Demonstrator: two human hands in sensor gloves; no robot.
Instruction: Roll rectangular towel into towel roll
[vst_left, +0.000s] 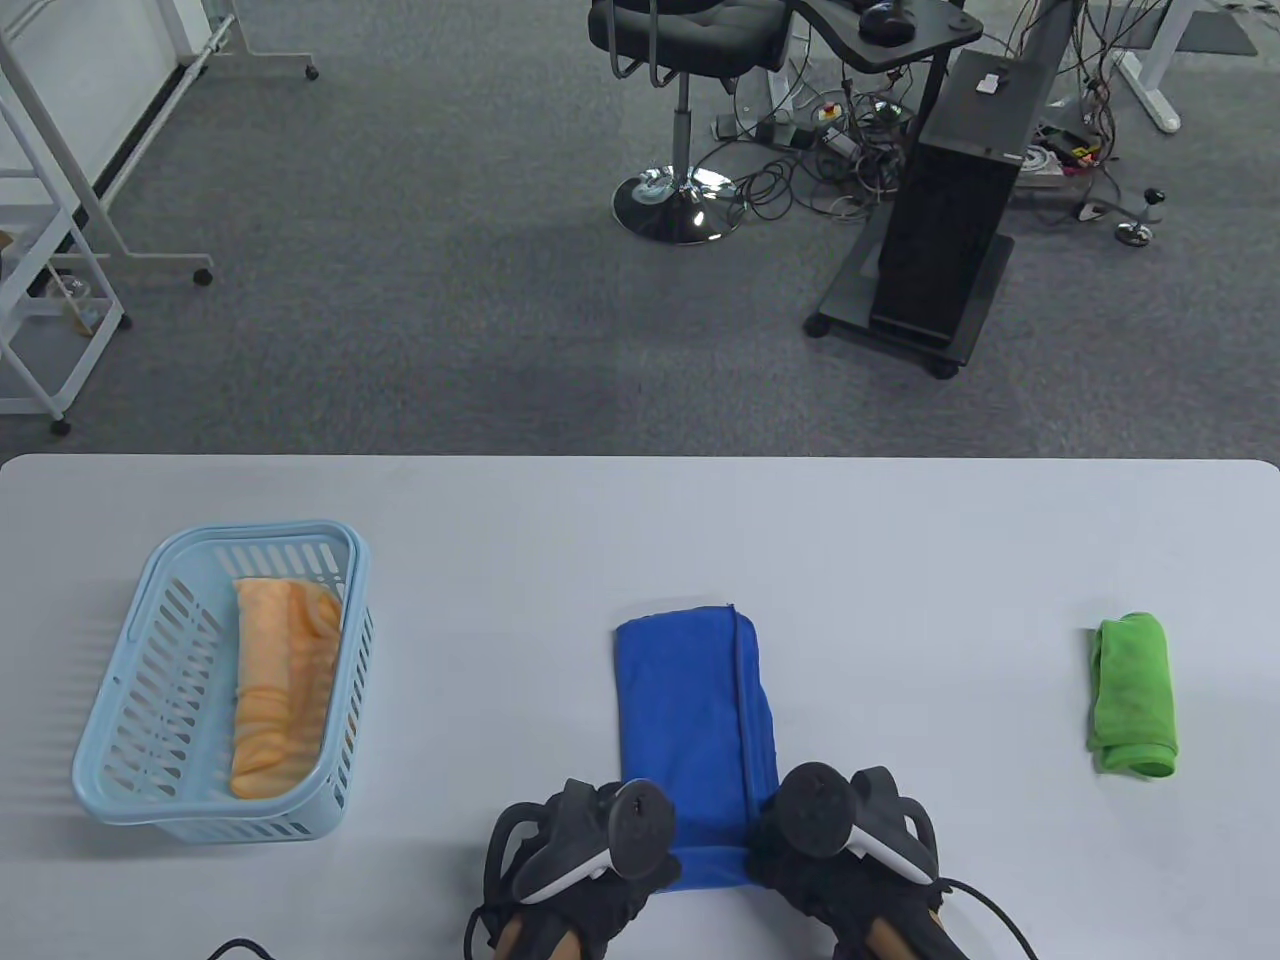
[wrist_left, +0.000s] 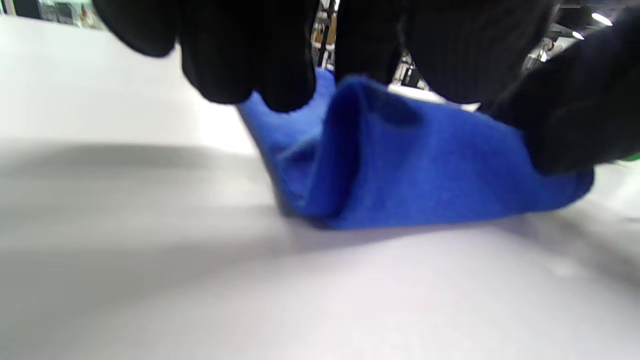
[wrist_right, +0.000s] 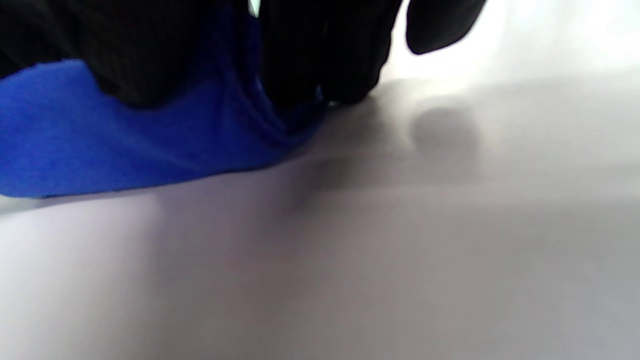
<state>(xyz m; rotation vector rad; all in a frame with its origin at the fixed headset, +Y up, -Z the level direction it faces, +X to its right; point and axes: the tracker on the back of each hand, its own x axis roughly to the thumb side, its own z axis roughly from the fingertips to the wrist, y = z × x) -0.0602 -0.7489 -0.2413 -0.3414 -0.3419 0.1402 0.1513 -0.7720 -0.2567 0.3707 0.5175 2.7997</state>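
Fingers of left hand and right hand curled, pinching blue towel's near edge

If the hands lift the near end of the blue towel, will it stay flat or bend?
Likely floppy: the blue towel already buckles into a soft hump where the left hand and right hand grip it. Probably light. Its fuzzy surface on the table suggests little slipping.

I log: blue towel; green towel; orange towel in pale blue slotted basket; my black gloves; grey-white table.
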